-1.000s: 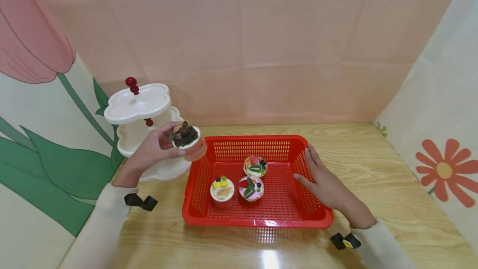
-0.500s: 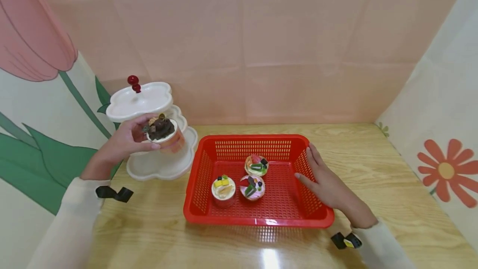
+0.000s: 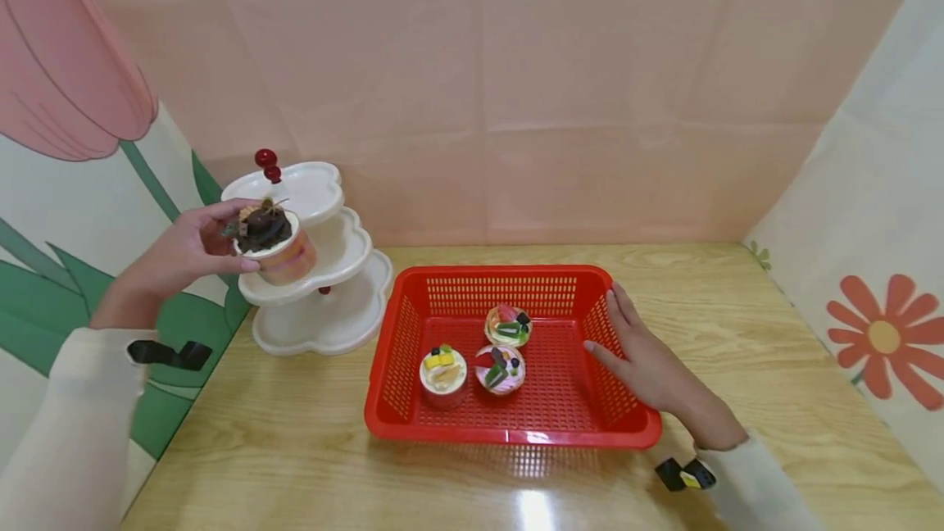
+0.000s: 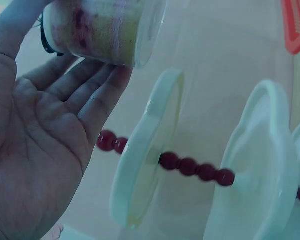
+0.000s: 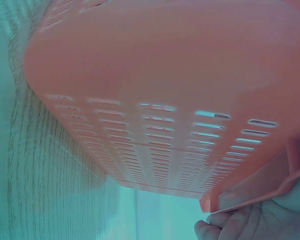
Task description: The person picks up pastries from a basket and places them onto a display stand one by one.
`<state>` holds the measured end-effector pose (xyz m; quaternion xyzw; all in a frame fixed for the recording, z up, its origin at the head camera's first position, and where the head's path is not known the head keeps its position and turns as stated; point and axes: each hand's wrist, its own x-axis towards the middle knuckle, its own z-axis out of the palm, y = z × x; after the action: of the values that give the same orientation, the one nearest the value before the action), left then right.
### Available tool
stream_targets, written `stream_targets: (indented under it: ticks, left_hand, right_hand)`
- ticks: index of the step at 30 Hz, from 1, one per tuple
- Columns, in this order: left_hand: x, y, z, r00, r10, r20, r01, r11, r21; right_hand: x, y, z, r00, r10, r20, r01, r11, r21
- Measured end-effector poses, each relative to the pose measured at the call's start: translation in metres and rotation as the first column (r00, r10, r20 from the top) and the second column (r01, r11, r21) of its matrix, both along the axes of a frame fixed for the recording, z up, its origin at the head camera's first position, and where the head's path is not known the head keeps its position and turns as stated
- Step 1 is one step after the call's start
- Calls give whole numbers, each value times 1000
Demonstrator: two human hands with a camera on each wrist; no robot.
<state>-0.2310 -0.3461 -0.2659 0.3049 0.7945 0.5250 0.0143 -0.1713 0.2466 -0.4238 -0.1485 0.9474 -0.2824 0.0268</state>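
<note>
Grips dark-topped cup in left hand by tiered stand, rests right hand, fingers straight, on red basket; should keep cup level, grip light.

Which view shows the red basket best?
Head: nearly the whole red basket shows, inside and rim, though the right hand covers part. Left wrist catches only a corner; right wrist shows its outside close up.

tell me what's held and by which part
The left hand holds the chocolate-topped cupcake around its cup; the right hand rests on the red basket's rim.
</note>
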Motion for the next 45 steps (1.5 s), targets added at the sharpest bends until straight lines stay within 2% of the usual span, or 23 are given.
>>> stream_targets:
  ticks: [2,9,15,22,25,29,34,37,39,41,45]
  left_hand:
    - [-2,-5,2,1000,2,10,-2,1000,10]
    - [-12,-21,8,998,-21,58,14,992,122]
    - [-18,-32,17,996,61,61,-64,996,56]
    - [-29,-44,29,994,62,94,-69,995,78]
    - [-34,-47,33,988,143,61,-141,990,-24]
    - [-40,-52,37,973,230,28,-225,965,-136]
    - [-45,-61,37,954,296,37,-285,942,-179]
    - [-46,-64,38,929,368,35,-348,902,-255]
    - [-48,-65,38,909,416,32,-385,866,-319]
    - [-50,-65,38,893,448,37,-406,840,-360]
    - [-56,-62,34,877,479,45,-424,813,-399]
  right_hand:
    - [1,0,-1,1000,-3,-1,3,1000,-2]
    - [5,1,-3,1000,-11,11,11,1000,-2]
    - [4,-1,-2,1000,-9,11,9,1000,5]
    - [3,-2,1,1000,-2,1,2,1000,1]
    - [3,-1,2,1000,-3,2,3,1000,2]
    - [2,0,1,1000,-5,2,5,1000,3]
    - [2,-1,1,1000,-3,7,3,1000,8]
    - [2,-2,1,1000,-1,3,1,1000,5]
    - [2,-2,1,1000,0,-1,0,1000,6]
    - [1,-2,2,1000,0,1,0,1000,4]
    - [1,-1,2,1000,-3,5,3,1000,7]
